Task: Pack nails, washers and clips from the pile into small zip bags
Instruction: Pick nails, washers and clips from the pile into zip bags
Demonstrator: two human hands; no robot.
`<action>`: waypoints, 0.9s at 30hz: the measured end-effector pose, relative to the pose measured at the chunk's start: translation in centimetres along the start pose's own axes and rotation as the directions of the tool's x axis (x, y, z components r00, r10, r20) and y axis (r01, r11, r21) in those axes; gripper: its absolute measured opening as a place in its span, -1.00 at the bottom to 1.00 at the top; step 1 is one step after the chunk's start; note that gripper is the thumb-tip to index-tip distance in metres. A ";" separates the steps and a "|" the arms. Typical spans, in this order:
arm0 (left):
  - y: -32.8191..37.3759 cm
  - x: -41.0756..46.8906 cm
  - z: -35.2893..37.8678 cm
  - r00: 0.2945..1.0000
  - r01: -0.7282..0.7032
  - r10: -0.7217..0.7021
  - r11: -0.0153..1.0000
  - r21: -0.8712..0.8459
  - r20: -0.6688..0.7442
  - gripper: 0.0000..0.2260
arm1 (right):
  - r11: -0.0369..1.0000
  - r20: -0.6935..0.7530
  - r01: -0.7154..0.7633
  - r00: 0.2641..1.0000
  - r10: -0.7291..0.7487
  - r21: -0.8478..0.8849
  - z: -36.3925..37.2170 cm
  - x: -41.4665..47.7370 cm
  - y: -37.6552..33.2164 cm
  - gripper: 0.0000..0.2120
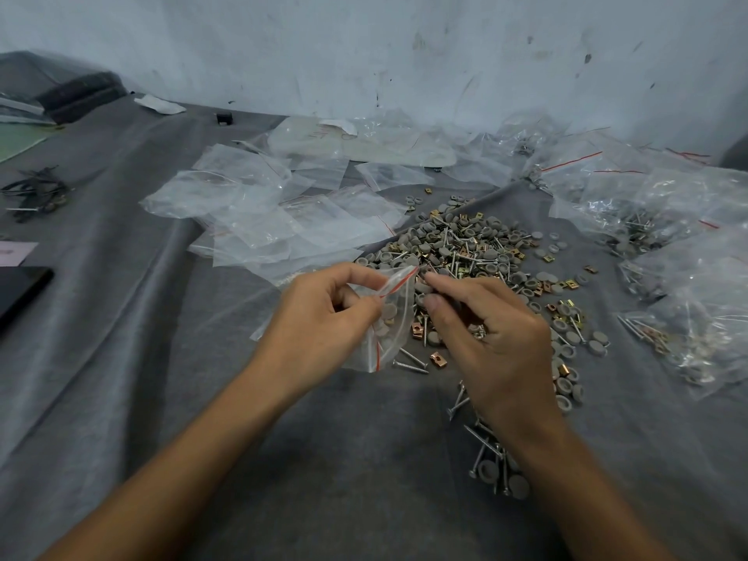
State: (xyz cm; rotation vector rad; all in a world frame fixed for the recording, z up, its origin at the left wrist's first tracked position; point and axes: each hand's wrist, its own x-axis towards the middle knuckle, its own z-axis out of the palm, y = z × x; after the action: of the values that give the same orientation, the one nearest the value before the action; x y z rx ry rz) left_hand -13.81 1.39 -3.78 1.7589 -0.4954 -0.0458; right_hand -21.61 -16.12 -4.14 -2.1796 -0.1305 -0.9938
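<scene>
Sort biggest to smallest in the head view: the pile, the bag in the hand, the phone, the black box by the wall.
1. pile
2. bag
3. phone, cut off at the edge, so unsure
4. black box, farther away

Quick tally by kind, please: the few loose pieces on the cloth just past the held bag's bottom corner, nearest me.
Next to the zip bag:
Screws: 2
Copper clips: 1
Total: 3
</scene>
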 end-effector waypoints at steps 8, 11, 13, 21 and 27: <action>0.0 0.1 0.0 1.000 -0.001 0.001 0.999 -0.040 -0.004 -0.83 | 1.000 0.082 0.003 0.997 -0.002 -0.013 0.6 -0.1 0.1 -0.72; 0.1 0.1 0.1 1.000 0.002 -0.003 0.999 -0.041 -0.011 -0.90 | 0.999 0.078 -0.032 0.997 0.030 0.027 0.5 0.0 0.1 -0.74; 0.1 0.1 0.0 1.000 -0.005 0.005 0.999 -0.039 -0.009 -0.90 | 0.999 0.079 -0.032 0.996 0.029 0.040 0.5 0.0 0.0 -0.75; 0.0 0.1 0.0 1.000 -0.016 0.016 0.999 -0.033 -0.001 -0.92 | 0.992 0.131 -0.052 0.991 0.037 0.113 0.7 -0.2 -0.4 -0.72; 0.0 0.1 0.0 1.000 -0.025 0.025 1.000 -0.015 0.003 -0.87 | 0.984 0.132 -0.089 0.989 0.069 0.152 0.5 -0.1 -0.3 -0.72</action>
State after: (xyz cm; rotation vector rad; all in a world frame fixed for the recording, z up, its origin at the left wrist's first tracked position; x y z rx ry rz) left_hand -13.71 1.40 -3.78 1.7378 -0.5178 -0.0348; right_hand -21.48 -15.60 -4.29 -2.0848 -0.1747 -0.7751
